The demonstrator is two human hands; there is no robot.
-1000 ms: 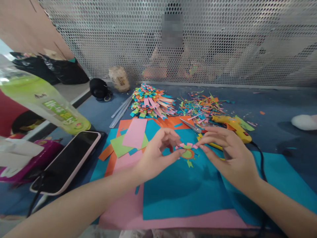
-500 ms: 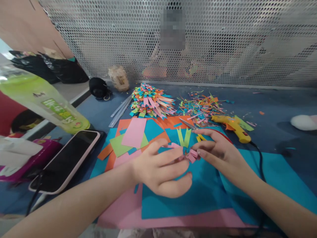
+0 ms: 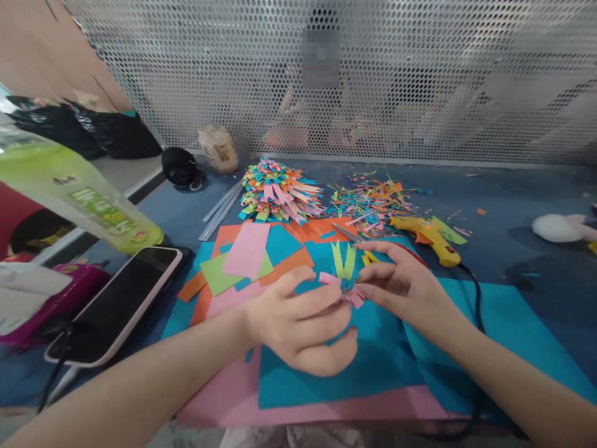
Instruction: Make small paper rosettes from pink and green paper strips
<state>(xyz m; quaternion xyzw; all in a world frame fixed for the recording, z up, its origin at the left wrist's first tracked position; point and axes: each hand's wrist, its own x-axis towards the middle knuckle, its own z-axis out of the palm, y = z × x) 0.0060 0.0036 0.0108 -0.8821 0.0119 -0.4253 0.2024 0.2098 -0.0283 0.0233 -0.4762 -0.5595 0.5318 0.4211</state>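
Observation:
Over the blue paper sheet [image 3: 326, 386], my left hand [image 3: 303, 323] is bent around a small piece made of pink paper strips [image 3: 357, 296], most of it hidden behind the fingers. My right hand [image 3: 396, 280] pinches the pink folded strips at the piece's right side with thumb and fingertips. Green paper strips [image 3: 344, 260] stand in a V just beyond; whether they join the held piece I cannot tell. Scissors [image 3: 346, 233] lie past the right hand, their handles partly covered by it. A yellow glue gun [image 3: 426, 236] rests to the right.
A cone of layered colourful paper strips [image 3: 280, 193] stands at the back beside paper scraps [image 3: 370, 202]. Clear glue sticks [image 3: 221, 211] lie left of it. Further left are a phone [image 3: 116, 305] and a tilted green bottle [image 3: 88, 199]. A perforated metal panel [image 3: 209, 74] closes the back.
The view has turned slightly, shifting everything a little left. Both hands keep nearly the same hold, with the pink strips tilted slightly differently between them.

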